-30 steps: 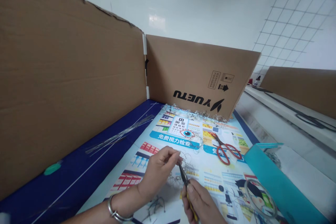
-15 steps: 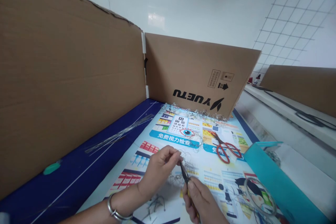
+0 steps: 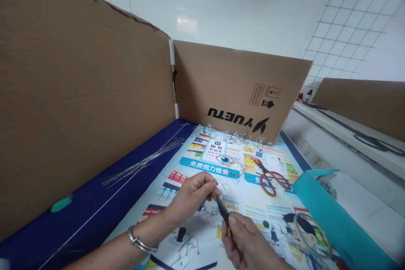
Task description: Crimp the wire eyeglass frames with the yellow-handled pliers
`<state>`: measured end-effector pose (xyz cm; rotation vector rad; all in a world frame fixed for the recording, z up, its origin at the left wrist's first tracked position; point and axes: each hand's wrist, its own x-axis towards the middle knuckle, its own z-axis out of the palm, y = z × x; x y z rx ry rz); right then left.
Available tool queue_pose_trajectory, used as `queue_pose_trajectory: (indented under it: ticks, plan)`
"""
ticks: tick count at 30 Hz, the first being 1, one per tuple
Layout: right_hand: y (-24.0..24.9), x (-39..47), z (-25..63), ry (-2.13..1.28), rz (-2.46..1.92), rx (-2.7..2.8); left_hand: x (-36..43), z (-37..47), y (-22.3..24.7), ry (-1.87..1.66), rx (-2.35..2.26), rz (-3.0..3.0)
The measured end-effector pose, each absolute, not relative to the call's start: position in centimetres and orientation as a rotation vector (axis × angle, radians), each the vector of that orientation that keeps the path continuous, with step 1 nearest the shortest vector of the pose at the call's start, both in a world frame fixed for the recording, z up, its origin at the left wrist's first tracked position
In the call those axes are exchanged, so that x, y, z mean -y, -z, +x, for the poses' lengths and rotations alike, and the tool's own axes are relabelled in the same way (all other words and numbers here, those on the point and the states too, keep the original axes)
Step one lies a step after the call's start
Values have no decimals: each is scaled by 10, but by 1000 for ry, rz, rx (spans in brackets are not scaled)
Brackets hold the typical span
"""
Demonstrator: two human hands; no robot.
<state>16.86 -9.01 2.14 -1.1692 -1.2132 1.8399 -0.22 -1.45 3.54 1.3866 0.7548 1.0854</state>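
Note:
My right hand (image 3: 242, 236) is wrapped around the handles of a pair of pliers (image 3: 222, 209), dark-jawed with a bit of yellow on the grip. The jaws point up and left and meet the fingertips of my left hand (image 3: 198, 192). That hand, with a silver bangle at the wrist, is pinched closed on a thin wire (image 3: 225, 185), hard to make out at the fingertips. Loose curls of wire (image 3: 210, 215) lie on the printed poster under both hands. More dark wire bits (image 3: 190, 251) are near the front, below my left forearm.
Red-handled scissors (image 3: 274, 181) lie right of my hands. A coil of wire (image 3: 313, 236) sits beside a teal box (image 3: 344, 219). Long straight wires (image 3: 145, 162) lie on the blue cloth at left. Wire scraps (image 3: 234, 137) line the foot of the cardboard panel (image 3: 237, 80).
My left hand has shifted slightly left and up, and the pliers have tilted a little further left, their tip still at my left fingertips. The head view has moved slightly.

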Motion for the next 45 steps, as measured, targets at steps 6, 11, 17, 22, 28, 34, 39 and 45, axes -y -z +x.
queue_pose_trajectory:
  ticks: [6, 11, 17, 22, 28, 34, 39, 45]
  plan:
    - [-16, 92, 167, -1972, -1110, 974, 13, -2, -37, -1075, -718, 1315]
    - [-16, 90, 168, -1894, -1096, 1090, 11, -2, -36, -1048, -720, 1333]
    - [-22, 88, 170, -1815, -1248, 1175, 5, -6, -33, -979, -775, 1440]
    - [-23, 89, 167, -1833, -1256, 1164, 10, -3, -30, -1067, -831, 1456]
    - [-12, 88, 164, -1753, -1209, 1193, 16, 4, -23, -1177, -930, 1391]
    - [-8, 89, 163, -1686, -1206, 1214, 20, 8, -23, -1223, -959, 1398]
    - [-6, 90, 161, -1646, -1239, 1224, 22, 9, -22, -1209, -958, 1391]
    - [0, 90, 160, -1586, -1295, 1214, 24, 10, -22, -1223, -980, 1397]
